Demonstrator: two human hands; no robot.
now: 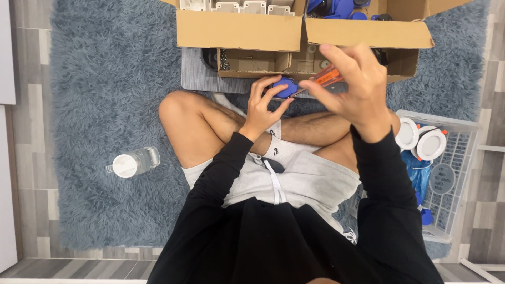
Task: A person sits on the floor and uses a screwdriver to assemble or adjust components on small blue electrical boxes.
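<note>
Seated cross-legged on a shaggy blue-grey rug (105, 79), the person works with both hands raised over the knees. Left hand (263, 108): fingers curled round a small blue plastic part (286, 87), thumb and fingertips pinching its edges, so the hand is closed on it. Right hand (355, 87): fingers bunched and closed on an orange-handled screwdriver (329, 78), held just beside the left hand. The tool's shaft slants down toward the blue part and its tip appears to meet it (contact point too small to confirm).

Directly beyond both hands stand two open cardboard boxes. The one past the left hand (239, 31) holds white moulded pieces along its far edge. The one past the right hand (368, 32) holds more blue parts at its top. A smaller cardboard tray (252, 63) sits between them, just past the left fingertips, on a grey mat (197, 73).

Below and outward of the right wrist lies a white wire basket (457, 173). It holds two round white fittings (421, 139) with orange clips, a blue plastic bag and a grey disc.

Well apart from the left hand, outward of the left elbow, a clear water bottle with a white cap (134, 163) lies on its side on the rug.

Sleeves are black, shorts light grey.
</note>
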